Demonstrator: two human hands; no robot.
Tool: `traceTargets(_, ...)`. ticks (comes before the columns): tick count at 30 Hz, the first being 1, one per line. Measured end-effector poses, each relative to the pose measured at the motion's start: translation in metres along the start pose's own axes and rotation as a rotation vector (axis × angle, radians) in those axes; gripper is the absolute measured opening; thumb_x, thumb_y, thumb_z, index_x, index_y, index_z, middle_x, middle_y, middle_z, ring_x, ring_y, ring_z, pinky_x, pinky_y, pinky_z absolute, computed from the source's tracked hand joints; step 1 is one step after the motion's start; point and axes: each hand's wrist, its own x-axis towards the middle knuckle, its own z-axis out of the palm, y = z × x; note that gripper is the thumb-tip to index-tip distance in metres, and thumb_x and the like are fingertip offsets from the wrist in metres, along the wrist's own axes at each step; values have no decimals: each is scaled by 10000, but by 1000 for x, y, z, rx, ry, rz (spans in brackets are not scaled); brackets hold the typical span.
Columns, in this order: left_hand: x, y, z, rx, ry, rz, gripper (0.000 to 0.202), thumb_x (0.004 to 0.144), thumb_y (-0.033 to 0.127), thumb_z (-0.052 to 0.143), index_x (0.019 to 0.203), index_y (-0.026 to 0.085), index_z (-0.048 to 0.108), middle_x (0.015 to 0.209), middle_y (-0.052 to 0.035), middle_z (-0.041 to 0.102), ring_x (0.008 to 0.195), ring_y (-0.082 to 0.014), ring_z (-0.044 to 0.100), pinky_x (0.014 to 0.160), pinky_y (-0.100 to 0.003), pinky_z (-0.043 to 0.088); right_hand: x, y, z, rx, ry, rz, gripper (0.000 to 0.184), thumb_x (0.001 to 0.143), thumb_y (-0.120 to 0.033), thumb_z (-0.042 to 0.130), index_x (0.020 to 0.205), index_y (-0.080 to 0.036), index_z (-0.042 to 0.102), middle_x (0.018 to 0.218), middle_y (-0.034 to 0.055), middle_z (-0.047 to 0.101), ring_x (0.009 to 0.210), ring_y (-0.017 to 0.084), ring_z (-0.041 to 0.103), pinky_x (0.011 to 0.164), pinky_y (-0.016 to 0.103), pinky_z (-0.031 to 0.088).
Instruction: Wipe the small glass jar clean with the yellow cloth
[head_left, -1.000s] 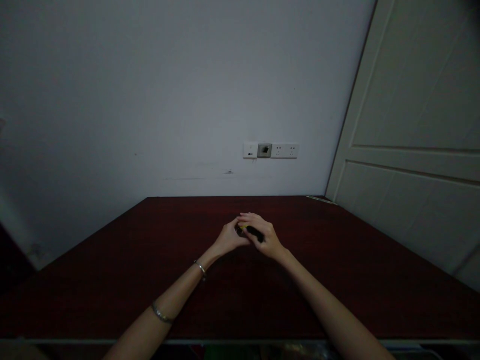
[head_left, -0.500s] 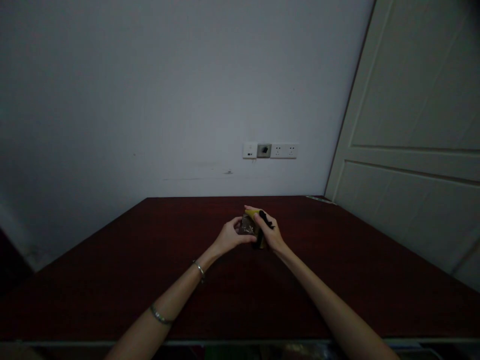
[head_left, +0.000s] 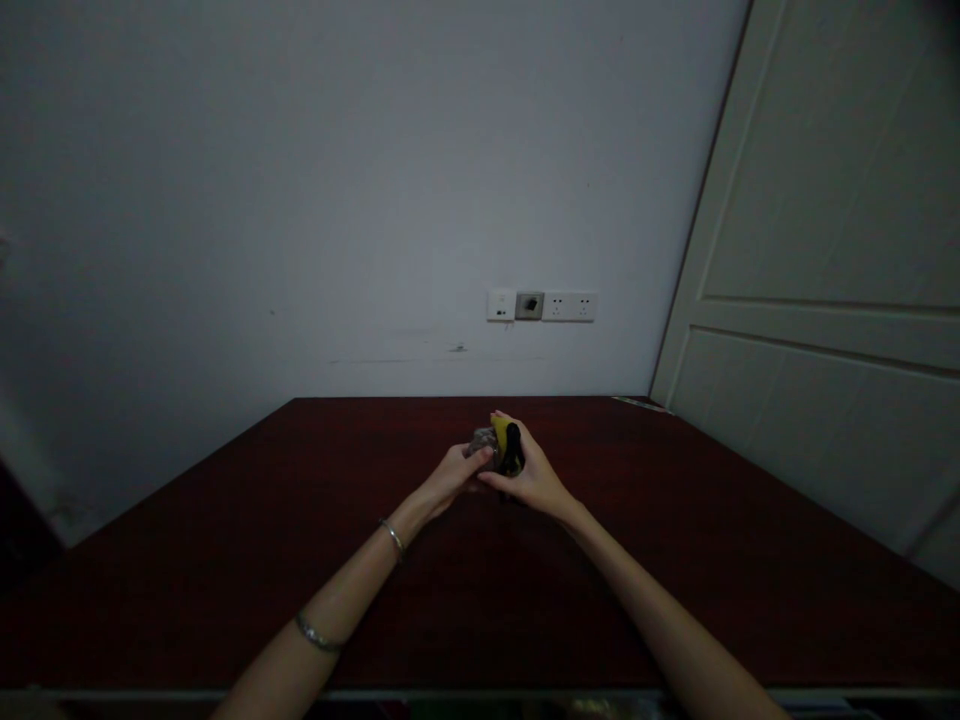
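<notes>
Left hand (head_left: 452, 473): thumb now over shiny greyish piece (head_left: 481, 437). Right hand (head_left: 541, 483): thumb dropped below black strip (head_left: 513, 450), which stands more upright. Yellow piece (head_left: 500, 429), mostly hidden at first, now shows.

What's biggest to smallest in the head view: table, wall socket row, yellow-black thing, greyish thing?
1. Table
2. Wall socket row
3. Yellow-black thing and greyish thing: unsure which is larger; the left hand and right hand partly cover them.
</notes>
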Motion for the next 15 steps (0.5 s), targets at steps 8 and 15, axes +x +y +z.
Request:
traceTargets(8, 7, -4, -14, 121, -169, 6, 671, 586, 554, 702, 1085, 132, 547, 958, -108, 629, 784, -186, 614, 702, -323, 496, 0, 8, 5, 218, 180, 266, 795, 590, -359, 756, 1283, -199, 402, 1235, 113, 544, 1099, 252, 552, 985, 424, 398)
traceTargets(15, 10, -5, -19, 456, -42, 325, 1024, 419, 265, 844, 1317, 189, 358, 1311, -149, 449, 1213, -287, 419, 1033, -439, 302, 3, 5, 11, 458, 250, 563, 494, 556, -418, 759, 943, -160, 594, 869, 58, 689, 793, 242, 660, 749, 379, 531)
